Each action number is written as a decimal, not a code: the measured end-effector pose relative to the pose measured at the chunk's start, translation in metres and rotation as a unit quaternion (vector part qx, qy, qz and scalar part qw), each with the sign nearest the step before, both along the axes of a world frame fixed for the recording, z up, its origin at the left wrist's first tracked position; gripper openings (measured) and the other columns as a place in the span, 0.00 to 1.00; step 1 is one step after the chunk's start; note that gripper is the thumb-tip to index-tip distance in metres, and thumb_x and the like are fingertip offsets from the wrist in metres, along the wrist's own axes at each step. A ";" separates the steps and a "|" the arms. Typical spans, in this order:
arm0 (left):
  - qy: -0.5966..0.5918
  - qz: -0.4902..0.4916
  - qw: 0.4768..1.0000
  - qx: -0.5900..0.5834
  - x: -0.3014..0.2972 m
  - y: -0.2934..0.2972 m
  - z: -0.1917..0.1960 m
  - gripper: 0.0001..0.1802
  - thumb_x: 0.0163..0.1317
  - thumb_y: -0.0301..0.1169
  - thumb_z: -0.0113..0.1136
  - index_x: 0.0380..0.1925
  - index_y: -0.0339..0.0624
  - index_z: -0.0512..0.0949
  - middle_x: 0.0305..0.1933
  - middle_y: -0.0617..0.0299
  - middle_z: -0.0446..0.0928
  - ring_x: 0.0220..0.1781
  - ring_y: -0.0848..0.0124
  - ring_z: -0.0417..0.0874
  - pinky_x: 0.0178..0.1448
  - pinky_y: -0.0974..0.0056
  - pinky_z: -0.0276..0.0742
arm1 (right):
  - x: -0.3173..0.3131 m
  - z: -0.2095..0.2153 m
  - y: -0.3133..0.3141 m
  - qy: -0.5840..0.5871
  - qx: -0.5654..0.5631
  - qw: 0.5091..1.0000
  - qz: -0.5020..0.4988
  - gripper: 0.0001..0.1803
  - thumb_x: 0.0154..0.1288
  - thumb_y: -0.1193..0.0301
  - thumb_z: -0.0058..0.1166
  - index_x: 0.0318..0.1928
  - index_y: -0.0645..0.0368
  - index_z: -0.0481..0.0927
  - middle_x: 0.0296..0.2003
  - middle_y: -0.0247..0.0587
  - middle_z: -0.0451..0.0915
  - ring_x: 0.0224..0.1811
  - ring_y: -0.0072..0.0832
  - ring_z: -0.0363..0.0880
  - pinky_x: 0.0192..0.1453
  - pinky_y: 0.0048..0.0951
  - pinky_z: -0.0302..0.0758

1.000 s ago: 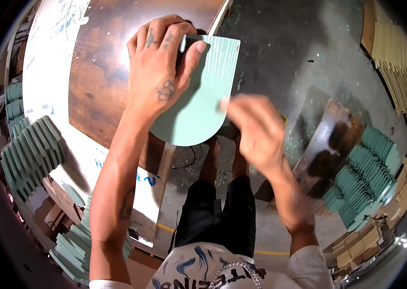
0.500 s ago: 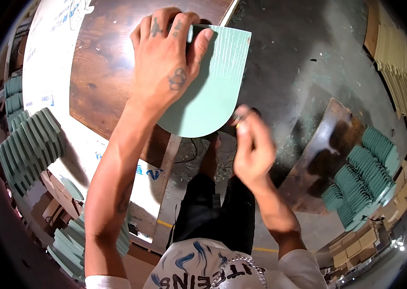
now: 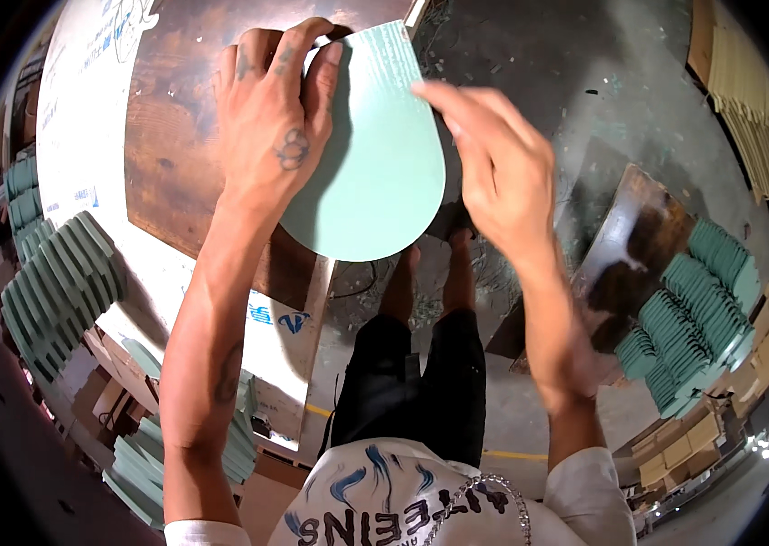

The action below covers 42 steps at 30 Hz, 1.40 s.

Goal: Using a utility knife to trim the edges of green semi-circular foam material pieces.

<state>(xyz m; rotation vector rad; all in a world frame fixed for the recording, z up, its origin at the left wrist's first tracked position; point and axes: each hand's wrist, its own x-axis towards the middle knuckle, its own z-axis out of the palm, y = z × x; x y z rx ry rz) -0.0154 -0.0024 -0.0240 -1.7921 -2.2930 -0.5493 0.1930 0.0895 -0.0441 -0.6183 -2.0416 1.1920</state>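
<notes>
One pale green panel (image 3: 371, 173) sits before us, its rounded end toward our body and its straight end away, partly above the brown board (image 3: 175, 155) and partly out past the table's edge, over the floor (image 3: 539, 64). We cannot tell whether its underside touches the board. We judge it light, since a single hand seems to steady it, and stiff, for its face shows no sag. The smooth face is probably a little slippery, and we would expect the thin rim and far corners to chip first if knocked. The safest hold, we think, is along the straight left side, thumb flat on top, fingers wrapped round the edge, leaving the curve free.

That is roughly where our left hand (image 3: 271, 118) grips: thumb pressed on the upper face, fingers curled beyond the left side. Our right hand (image 3: 507, 177) is at the opposite side, index fingertip at the edge and the other fingers bunched behind it; we cannot tell whether they pinch anything.

Farther out, a white sheet (image 3: 75, 164) borders the brown board; rows of green pieces (image 3: 61, 287) stand at left, and stacked green pieces (image 3: 698, 318) lie at right beside a dark plank (image 3: 625, 246).
</notes>
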 end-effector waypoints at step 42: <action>-0.110 0.063 0.992 -0.024 0.018 0.009 0.017 0.11 0.73 0.32 0.58 0.51 0.42 0.78 0.43 0.47 0.74 0.43 0.50 0.76 0.49 0.50 0.73 | 0.026 -0.019 -0.145 0.019 0.018 1.000 -0.012 0.31 0.62 0.86 0.57 0.66 0.51 0.81 0.38 0.38 0.75 0.34 0.31 0.73 0.34 0.33 0.74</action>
